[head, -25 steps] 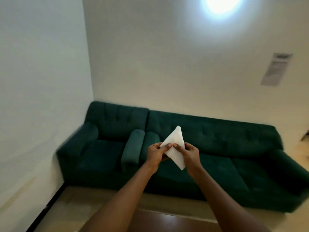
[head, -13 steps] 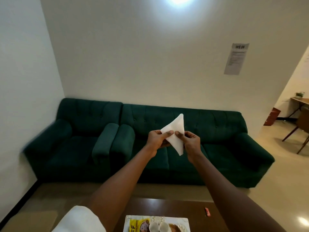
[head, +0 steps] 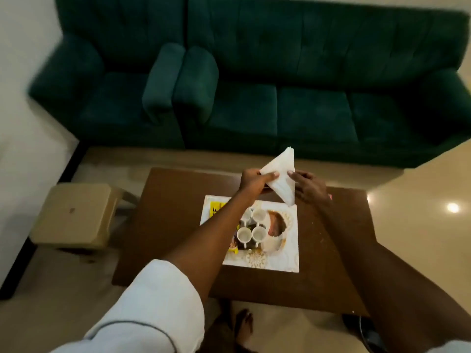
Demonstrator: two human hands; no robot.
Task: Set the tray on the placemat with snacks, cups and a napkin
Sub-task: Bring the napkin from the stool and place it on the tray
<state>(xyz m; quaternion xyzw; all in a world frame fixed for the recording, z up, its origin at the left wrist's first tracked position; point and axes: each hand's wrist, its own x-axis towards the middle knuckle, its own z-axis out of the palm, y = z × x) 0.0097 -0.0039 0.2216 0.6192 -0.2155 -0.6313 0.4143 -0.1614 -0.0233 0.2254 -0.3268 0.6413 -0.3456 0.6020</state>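
A white napkin [head: 281,174] folded into a triangle hangs in the air above the far edge of the brown table [head: 173,205]. My left hand [head: 254,182] pinches its left corner and my right hand [head: 309,188] holds its right side. Below them a white patterned placemat [head: 285,253] lies on the table. On it sits a tray [head: 274,242] with several small white cups [head: 251,226] and snack packets, one of them yellow [head: 215,208]. My left forearm hides part of the tray.
A dark green sofa [head: 280,85] runs along the far side of the table. A beige plastic stool [head: 74,216] stands left of the table. My bare foot [head: 243,324] shows at the near table edge. Glossy floor lies to the right.
The view has tipped down from the wall and sofa to the table. Both hands have kept hold of the folded napkin and lowered it over the table's far edge.
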